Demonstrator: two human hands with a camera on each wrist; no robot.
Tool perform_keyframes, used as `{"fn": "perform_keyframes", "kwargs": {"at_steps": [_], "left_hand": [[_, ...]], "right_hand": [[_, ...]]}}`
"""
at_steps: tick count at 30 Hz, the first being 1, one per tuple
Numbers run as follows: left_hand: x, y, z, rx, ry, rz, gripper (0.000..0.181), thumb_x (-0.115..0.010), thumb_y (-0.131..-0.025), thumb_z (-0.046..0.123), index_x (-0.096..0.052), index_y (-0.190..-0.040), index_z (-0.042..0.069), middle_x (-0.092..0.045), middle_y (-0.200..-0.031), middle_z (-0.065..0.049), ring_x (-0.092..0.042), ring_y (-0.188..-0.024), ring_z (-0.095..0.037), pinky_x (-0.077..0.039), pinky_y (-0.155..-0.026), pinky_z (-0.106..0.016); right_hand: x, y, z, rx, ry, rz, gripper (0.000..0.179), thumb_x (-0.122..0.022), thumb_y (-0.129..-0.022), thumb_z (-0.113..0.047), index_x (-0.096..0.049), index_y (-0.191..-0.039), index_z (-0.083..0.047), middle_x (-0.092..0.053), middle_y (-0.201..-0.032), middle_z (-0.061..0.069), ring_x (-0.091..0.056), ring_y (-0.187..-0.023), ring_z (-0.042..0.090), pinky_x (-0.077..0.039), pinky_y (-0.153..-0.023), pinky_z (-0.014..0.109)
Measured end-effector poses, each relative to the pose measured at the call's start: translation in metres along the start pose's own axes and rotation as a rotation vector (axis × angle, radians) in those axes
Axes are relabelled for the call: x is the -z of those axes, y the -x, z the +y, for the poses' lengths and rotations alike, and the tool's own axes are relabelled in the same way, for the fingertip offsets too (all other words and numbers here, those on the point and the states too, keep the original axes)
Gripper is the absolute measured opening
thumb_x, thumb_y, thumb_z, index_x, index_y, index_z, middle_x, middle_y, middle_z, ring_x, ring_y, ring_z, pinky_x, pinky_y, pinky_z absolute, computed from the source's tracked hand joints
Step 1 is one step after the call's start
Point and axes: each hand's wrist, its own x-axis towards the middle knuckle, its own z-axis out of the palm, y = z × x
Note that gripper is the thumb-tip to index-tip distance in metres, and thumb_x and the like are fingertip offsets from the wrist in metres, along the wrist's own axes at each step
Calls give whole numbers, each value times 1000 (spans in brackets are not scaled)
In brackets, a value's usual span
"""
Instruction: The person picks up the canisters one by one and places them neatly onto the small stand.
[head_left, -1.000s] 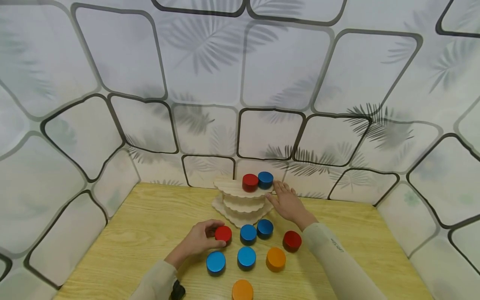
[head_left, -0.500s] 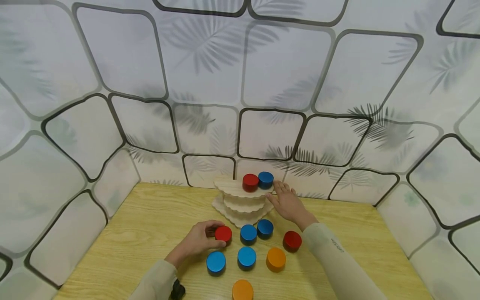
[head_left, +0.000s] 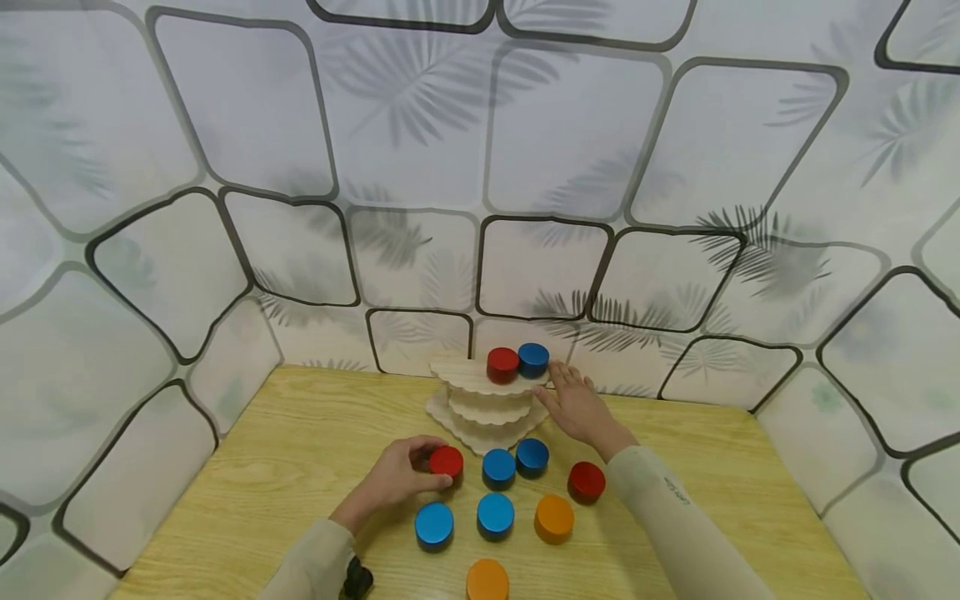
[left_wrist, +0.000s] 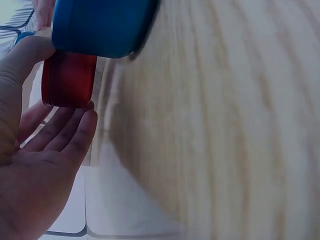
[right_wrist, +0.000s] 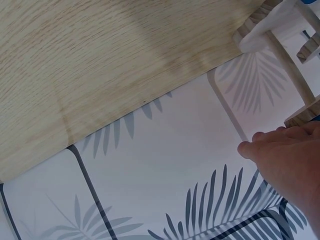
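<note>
My left hand (head_left: 402, 477) pinches a red round tin (head_left: 446, 462) between thumb and fingers, near the front of a wooden tiered stand (head_left: 461, 377). In the left wrist view the thumb lies on one side of that red tin (left_wrist: 70, 82) and the fingers reach around the other. My right hand (head_left: 581, 410) rests against the right edge of the stand's scalloped top tier, fingers extended. Right by its fingertips, a blue tin (head_left: 533, 359) sits on that tier beside another red tin (head_left: 502, 365). The right wrist view shows the right hand (right_wrist: 290, 160) at the tier's edge.
In front of the stand, several blue tins (head_left: 496, 514), a red tin (head_left: 586, 482) and two orange tins (head_left: 554, 518) stand on the wood-grain table (head_left: 322, 408). A small black object (head_left: 357, 577) lies by the left sleeve. A patterned wall (head_left: 420, 275) rises behind the stand.
My left hand and the red tin have shifted very slightly away from me, toward the stand. The right hand stays in place at the stand's edge.
</note>
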Motion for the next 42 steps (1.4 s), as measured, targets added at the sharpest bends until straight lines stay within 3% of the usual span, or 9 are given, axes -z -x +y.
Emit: {"fn": "perform_keyframes", "kwargs": {"at_steps": [14,22,30,42], "left_hand": [[17,-7,25,-57,34,97,51,-87,-88,20,-68,-132,2,-75,-121,-14,-72,-105,-22,-60,-90,-26],[27,-19,46,-34,57,170,54,-88,-88,20,-68,-136,4,-74,-126,-14,-73,-110,-25,-58,-87,-22],[30,-29,61,-37,45,215,53,-88,-88,19,-69,-135,5,-75,-125,-14,-73,-105,-25,-60,-86,-26],[31,-39,70,-56,38,241,53,-87,-89,19,-68,-137,4,-73,-128,-17,-73,-107,-29,-62,-85,-31]], "right_hand": [[0,-1,1,-2,-2,-3,76,-35,-115,-47,-15,-166,5,-18,-173,28,-17,-159,53,-13,-127,71],[-2,-1,0,1,2,4,77,-35,-115,-48,-16,-166,5,-19,-173,28,-18,-159,53,-14,-127,71],[-1,-1,1,2,6,9,76,-36,-115,-47,-16,-166,5,-20,-172,29,-19,-159,53,-14,-127,71],[-1,0,1,5,4,12,75,-37,-115,-46,-17,-166,5,-21,-172,28,-20,-158,53,-15,-127,71]]}}
